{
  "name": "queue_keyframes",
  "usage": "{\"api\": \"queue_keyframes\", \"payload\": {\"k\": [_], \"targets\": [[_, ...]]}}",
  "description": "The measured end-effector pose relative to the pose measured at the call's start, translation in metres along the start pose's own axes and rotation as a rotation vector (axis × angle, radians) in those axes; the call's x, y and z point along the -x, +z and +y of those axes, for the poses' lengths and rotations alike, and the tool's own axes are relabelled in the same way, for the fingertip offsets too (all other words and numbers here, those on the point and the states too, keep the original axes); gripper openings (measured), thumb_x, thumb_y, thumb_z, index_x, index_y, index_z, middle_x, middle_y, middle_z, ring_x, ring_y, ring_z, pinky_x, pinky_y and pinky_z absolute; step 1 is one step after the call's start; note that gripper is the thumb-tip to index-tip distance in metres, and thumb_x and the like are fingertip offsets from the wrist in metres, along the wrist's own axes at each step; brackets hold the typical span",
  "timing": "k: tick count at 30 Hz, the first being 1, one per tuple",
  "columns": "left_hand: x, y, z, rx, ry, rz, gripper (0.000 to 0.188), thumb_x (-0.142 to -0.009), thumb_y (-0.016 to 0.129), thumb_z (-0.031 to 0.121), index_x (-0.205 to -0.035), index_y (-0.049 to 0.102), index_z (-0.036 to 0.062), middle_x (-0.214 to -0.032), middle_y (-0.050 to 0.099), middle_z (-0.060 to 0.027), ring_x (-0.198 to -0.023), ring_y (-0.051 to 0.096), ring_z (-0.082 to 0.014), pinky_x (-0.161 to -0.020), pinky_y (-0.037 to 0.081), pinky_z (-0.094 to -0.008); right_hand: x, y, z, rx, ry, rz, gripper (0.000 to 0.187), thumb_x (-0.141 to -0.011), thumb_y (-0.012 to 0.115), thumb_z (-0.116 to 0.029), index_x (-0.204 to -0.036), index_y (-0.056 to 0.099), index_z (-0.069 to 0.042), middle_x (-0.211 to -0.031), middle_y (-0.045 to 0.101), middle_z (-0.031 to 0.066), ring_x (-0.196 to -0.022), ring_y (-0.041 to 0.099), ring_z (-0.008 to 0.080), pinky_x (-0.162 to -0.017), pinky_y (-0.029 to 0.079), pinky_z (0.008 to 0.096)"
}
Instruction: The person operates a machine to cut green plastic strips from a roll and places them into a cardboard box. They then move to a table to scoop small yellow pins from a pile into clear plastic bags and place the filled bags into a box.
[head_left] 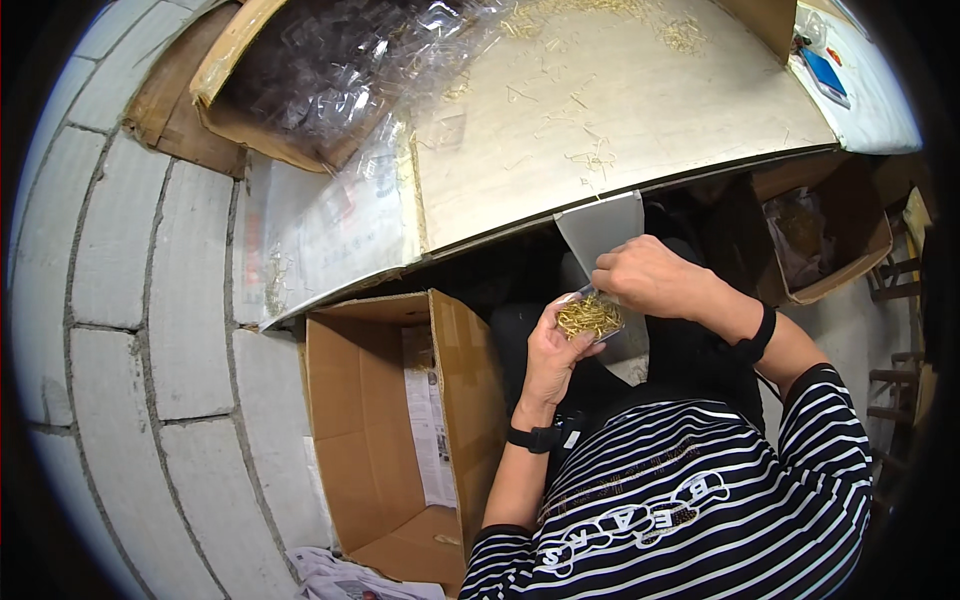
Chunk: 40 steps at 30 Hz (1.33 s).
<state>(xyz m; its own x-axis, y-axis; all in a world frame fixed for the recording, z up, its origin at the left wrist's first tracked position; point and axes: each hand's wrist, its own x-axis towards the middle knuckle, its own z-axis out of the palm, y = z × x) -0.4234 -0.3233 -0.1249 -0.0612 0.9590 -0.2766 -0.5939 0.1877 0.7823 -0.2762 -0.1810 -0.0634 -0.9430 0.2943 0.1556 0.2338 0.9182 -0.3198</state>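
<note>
My left hand (550,352) is closed around a small clear plastic box (618,331), held in front of my body just below the table edge. Small gold-coloured metal hooks (588,316) fill the box. Over its upper right edge, my right hand (655,278) is closed with the fingers bent down at the box; whatever the fingertips pinch is hidden. Behind my hands, a pale grey flat-sided chute (605,225) hangs from the table edge. More loose gold hooks (595,160) lie scattered on the table (510,190).
A cardboard box (300,150) of clear plastic cases (340,80) lies tilted at the table's far left. Below left stands an open cardboard box (365,390) with paper inside. Another box (850,255) sits under the table at right. A blue phone (825,75) lies far right.
</note>
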Motion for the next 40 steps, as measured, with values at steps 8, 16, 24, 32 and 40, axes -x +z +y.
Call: {"api": "queue_keyframes", "payload": {"k": [8, 16, 24, 32, 40], "targets": [[0.003, -0.002, 0.003, -0.006, 0.043, 0.007, 0.046, -0.086, 0.061, 0.006, -0.127, 0.040, 0.0033, -0.115, 0.055, -0.0079, -0.100, 0.060, -0.0175, -0.075, 0.057, -0.0299, 0.012, 0.003, -0.008, -0.278, 0.100, 0.039, 0.022, -0.071, 0.060, -0.005, -0.093, 0.066, -0.005, -0.084, 0.058, 0.0102, -0.076, 0.060, 0.0269, -0.061, 0.048, 0.0371], [-0.009, 0.003, 0.006, 0.137, 0.053, 0.089, 0.036, -0.097, 0.042, 0.030, -0.116, 0.050, 0.0010, -0.103, 0.060, -0.0077, -0.091, 0.063, -0.0154, -0.072, 0.056, -0.0281, 0.017, 0.021, -0.025, -0.126, -0.092, 0.142, 0.052, -0.077, 0.059, -0.010, -0.127, 0.047, -0.003, -0.133, 0.046, 0.0154, -0.128, 0.039, 0.0263, -0.106, 0.030, 0.0440], [-0.017, 0.015, -0.002, 0.108, 0.149, 0.271, 0.031, -0.097, 0.044, 0.029, -0.108, 0.055, 0.0016, -0.094, 0.061, -0.0070, -0.080, 0.064, -0.0139, -0.060, 0.057, -0.0264, 0.023, 0.027, -0.023, -0.344, -0.085, 0.158, 0.049, -0.081, 0.056, -0.013, -0.129, 0.046, -0.005, -0.137, 0.043, 0.0129, -0.131, 0.035, 0.0258, -0.109, 0.025, 0.0450], [-0.015, 0.018, 0.015, 0.083, 0.117, 0.283, 0.027, -0.096, 0.047, 0.026, -0.107, 0.056, 0.0027, -0.092, 0.062, -0.0069, -0.074, 0.065, -0.0137, -0.050, 0.057, -0.0255, 0.027, 0.019, -0.019, -0.192, -0.016, 0.157, 0.061, -0.078, 0.063, -0.016, -0.133, 0.041, -0.003, -0.139, 0.041, 0.0111, -0.134, 0.032, 0.0253, -0.110, 0.023, 0.0452], [-0.014, 0.008, 0.012, 0.055, 0.131, 0.337, 0.022, -0.094, 0.050, 0.020, -0.109, 0.055, 0.0047, -0.094, 0.062, -0.0062, -0.076, 0.066, -0.0150, -0.048, 0.056, -0.0243, 0.024, 0.022, -0.003, -0.455, 0.139, 0.309, 0.053, -0.084, 0.060, -0.018, -0.134, 0.043, -0.012, -0.143, 0.036, 0.0120, -0.134, 0.030, 0.0269, -0.110, 0.022, 0.0441]]}}
